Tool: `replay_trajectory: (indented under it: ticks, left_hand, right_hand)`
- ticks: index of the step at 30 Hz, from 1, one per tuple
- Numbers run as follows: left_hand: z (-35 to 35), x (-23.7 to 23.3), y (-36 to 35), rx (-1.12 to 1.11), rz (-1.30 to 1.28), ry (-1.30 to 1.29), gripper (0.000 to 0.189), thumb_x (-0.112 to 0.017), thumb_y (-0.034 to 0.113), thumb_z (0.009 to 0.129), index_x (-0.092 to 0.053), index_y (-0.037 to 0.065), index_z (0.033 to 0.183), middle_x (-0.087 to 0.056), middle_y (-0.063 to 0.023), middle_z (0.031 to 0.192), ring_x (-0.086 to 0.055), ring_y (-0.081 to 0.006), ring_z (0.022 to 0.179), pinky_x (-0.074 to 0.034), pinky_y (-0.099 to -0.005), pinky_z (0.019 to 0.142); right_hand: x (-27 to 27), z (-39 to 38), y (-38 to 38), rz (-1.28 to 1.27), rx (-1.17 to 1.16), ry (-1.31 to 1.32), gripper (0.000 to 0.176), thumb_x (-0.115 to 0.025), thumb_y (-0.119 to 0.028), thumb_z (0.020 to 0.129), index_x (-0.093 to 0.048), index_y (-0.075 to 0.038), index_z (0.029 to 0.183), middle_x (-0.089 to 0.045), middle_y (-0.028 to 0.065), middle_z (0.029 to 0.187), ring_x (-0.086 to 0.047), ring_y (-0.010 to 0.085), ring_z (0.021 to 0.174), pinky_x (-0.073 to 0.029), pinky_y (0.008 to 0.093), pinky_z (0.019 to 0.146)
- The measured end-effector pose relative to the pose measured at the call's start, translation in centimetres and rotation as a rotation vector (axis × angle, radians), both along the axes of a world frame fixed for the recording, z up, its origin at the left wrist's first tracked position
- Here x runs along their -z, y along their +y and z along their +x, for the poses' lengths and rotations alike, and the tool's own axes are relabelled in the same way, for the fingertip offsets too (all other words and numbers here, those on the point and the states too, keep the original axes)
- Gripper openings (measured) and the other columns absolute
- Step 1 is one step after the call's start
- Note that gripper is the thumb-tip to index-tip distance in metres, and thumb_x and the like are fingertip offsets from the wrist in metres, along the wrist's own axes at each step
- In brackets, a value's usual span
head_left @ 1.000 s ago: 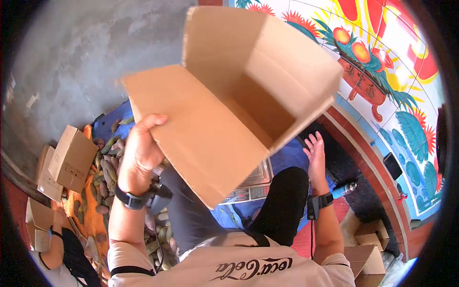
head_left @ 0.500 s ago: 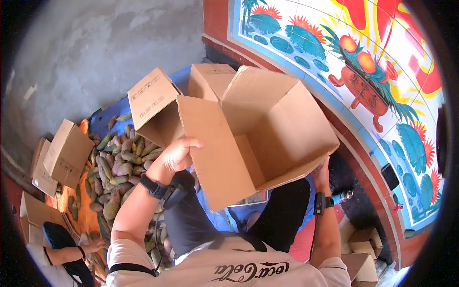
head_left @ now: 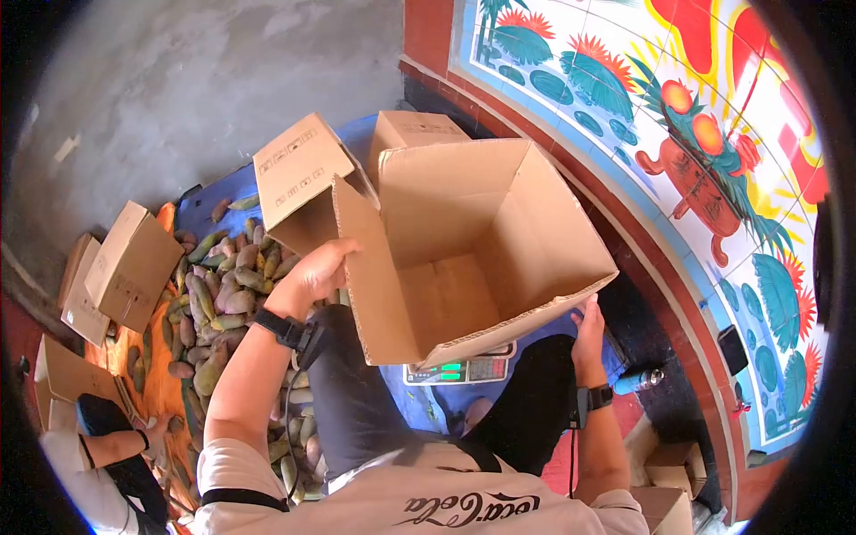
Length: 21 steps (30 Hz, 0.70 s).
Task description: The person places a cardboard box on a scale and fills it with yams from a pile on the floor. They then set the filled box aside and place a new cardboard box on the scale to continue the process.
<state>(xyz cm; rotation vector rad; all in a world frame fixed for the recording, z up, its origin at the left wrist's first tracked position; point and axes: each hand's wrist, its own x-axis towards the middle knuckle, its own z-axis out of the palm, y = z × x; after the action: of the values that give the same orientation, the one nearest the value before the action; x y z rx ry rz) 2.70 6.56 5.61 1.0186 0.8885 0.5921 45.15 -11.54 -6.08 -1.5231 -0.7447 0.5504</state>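
An open, empty cardboard box (head_left: 455, 285) is held in front of me, its opening facing up toward the camera. My left hand (head_left: 323, 267) grips the flap on its left side, thumb over the edge. At the lower right corner, my right hand (head_left: 588, 328) is closed on the box's side. Just below the box a scale (head_left: 459, 370) with a green-lit display shows on the blue sheet, partly covered by the box. A pile of long reddish and green tubers (head_left: 227, 299) lies to the left.
Further cardboard boxes stand behind (head_left: 299, 174), at the left (head_left: 134, 267) and at the lower right (head_left: 673, 468). A co-worker's arm (head_left: 116, 446) reaches in at the lower left. A bottle (head_left: 640, 382) lies beside the blue sheet, near the tiled wall (head_left: 606, 98).
The box has turned and tilted so its bottom shows more, and its left flap stands steeper. More of the scale is uncovered. My right hand shows more fully at the corner.
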Motion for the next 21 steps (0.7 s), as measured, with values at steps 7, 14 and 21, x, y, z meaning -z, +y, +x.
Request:
replay_trajectory:
  ticks: [7,14,21]
  left_hand:
    - [2.2,-0.6,-0.1,0.114,0.101,0.087,0.071,-0.040,0.058,0.092,-0.040,0.002,0.136,-0.050,-0.0165,0.130,-0.052,-0.0329,0.112,-0.043,-0.0469,0.093]
    - [3.7,1.9,-2.0,0.062,0.163,0.024,0.083,-0.036,0.068,0.088,-0.020,0.012,0.148,-0.018,-0.0150,0.152,-0.017,-0.0369,0.139,-0.027,-0.0600,0.103]
    - [5.3,1.7,-2.2,0.109,0.192,0.053,0.081,-0.040,0.063,0.089,-0.008,0.019,0.150,-0.012,-0.0143,0.154,-0.018,-0.0386,0.138,-0.027,-0.0576,0.104]
  right_hand:
    - [-1.4,-1.6,-0.3,0.082,0.008,0.025,0.056,-0.037,-0.049,0.098,-0.052,-0.002,0.125,-0.058,0.0086,0.121,-0.052,0.0182,0.109,-0.038,0.0331,0.088]
    - [-2.0,-2.1,-0.8,0.063,0.022,-0.025,0.052,-0.037,-0.045,0.099,-0.050,-0.003,0.128,-0.056,0.0088,0.124,-0.052,0.0184,0.110,-0.039,0.0329,0.090]
    - [-3.2,-2.9,-0.6,0.092,-0.018,-0.163,0.046,-0.037,-0.038,0.100,-0.051,-0.002,0.125,-0.056,0.0083,0.120,-0.052,0.0180,0.110,-0.040,0.0344,0.092]
